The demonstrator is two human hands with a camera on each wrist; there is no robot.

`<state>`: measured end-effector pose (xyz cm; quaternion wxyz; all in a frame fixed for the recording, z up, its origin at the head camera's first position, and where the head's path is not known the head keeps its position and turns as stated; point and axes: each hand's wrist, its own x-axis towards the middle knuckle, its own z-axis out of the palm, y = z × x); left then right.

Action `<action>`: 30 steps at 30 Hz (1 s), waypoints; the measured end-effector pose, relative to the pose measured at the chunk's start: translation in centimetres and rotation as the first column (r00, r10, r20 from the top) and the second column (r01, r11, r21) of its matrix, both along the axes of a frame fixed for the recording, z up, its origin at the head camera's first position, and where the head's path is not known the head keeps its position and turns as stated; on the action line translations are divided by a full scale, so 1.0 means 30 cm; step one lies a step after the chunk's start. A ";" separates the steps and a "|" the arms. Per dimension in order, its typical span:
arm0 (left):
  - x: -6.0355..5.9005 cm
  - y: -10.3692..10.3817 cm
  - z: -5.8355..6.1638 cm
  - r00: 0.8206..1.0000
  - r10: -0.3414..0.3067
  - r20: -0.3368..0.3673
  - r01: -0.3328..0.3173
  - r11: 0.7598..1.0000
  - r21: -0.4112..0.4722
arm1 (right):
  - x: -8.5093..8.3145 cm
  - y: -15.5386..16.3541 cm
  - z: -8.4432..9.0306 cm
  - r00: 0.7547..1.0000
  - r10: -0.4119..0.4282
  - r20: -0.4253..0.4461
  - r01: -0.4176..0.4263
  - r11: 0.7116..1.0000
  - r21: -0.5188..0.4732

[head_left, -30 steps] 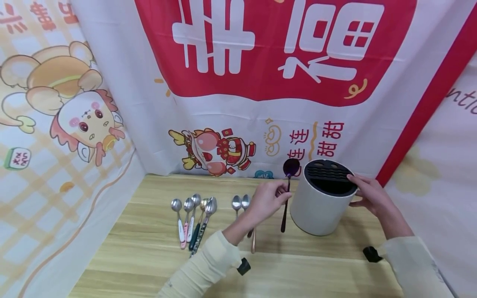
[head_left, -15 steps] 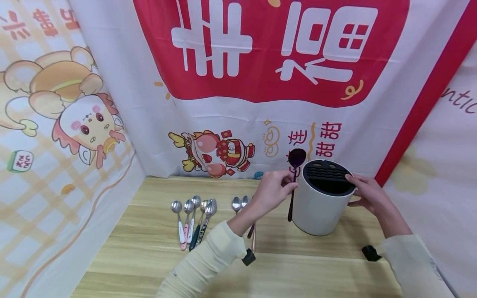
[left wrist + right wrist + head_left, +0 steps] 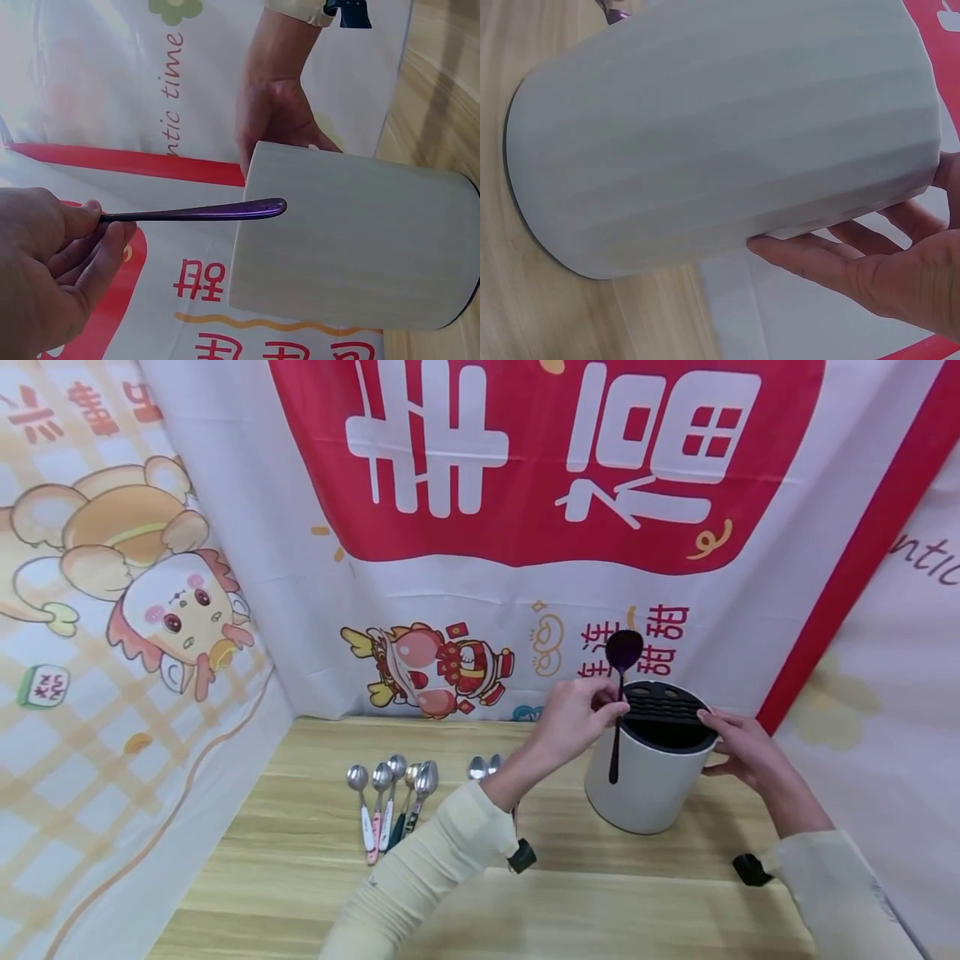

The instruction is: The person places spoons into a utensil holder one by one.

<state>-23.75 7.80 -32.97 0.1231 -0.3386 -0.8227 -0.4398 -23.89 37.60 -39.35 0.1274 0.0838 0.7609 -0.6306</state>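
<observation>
My left hand (image 3: 572,720) pinches a dark purple spoon (image 3: 624,650) by its handle, bowl up and handle end down. The spoon overlaps the left side of a white utensil holder (image 3: 637,789) in the head view. In the left wrist view the purple handle (image 3: 225,211) extends from thumb and fingers past the holder's top edge. The holder stands upright, with a black slotted insert (image 3: 663,703) in its top. At its right rim my right hand (image 3: 742,750) grips it, thumb on top; the right wrist view shows the fingers (image 3: 810,259) along its ribbed wall.
Several spoons with coloured handles (image 3: 386,806) lie in a group on the wooden table (image 3: 300,885), at left. Two silver spoon bowls (image 3: 477,767) show beside my left forearm, which hides their handles. Printed cloth (image 3: 442,585) hangs behind the table.
My left hand has carried the purple spoon up and to the right, towards the holder's top. My right hand keeps its grip on the rim, and the holder stays in place.
</observation>
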 end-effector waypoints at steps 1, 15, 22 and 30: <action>-0.002 0.009 0.005 1.000 -0.004 -0.004 0.004 1.000 -0.001 | 0.002 0.001 0.001 1.000 -0.006 0.003 0.006 1.000 0.001; -0.017 0.100 0.068 1.000 -0.001 0.015 0.001 1.000 0.026 | 0.005 -0.001 0.001 1.000 -0.003 0.017 0.003 1.000 -0.025; -0.027 0.137 0.092 0.999 -0.008 -0.038 0.009 1.000 0.012 | 0.006 -0.015 -0.003 1.000 0.013 -0.002 -0.013 0.999 -0.031; -0.032 0.191 0.102 0.998 0.009 -0.060 -0.008 1.000 0.010 | 0.014 -0.010 -0.001 1.000 0.014 -0.022 -0.015 0.999 -0.029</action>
